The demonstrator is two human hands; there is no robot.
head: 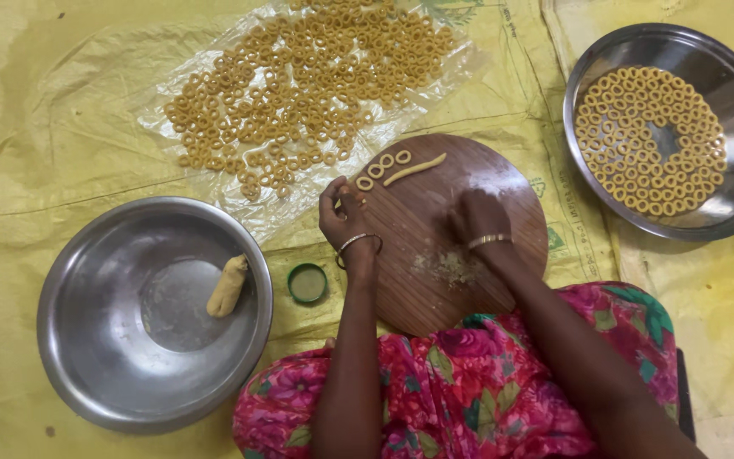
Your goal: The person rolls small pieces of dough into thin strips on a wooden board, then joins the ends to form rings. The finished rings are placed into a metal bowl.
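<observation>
1. My left hand (pixel 343 214) rests at the left edge of the round wooden board (pixel 469 280), fingers curled in and pinching a small piece of dough (pixel 355 198) between the fingertips.
2. My right hand (pixel 477 219) lies flat on the board, palm down and fingers spread loosely, with nothing held in it.
3. Just beyond my left fingertips sit three dough rings (pixel 382 170) and a thin dough rope (pixel 414 169).
4. Left of my left hand stands a steel bowl (pixel 95 340) holding a dough lump (pixel 228 286); a small green cap (pixel 307 283) lies between bowl and board.
5. Far beyond my right hand, a steel plate (pixel 724 102) carries rings in circles.
6. Ahead of both hands, a plastic sheet (pixel 172 76) bears many more rings.
</observation>
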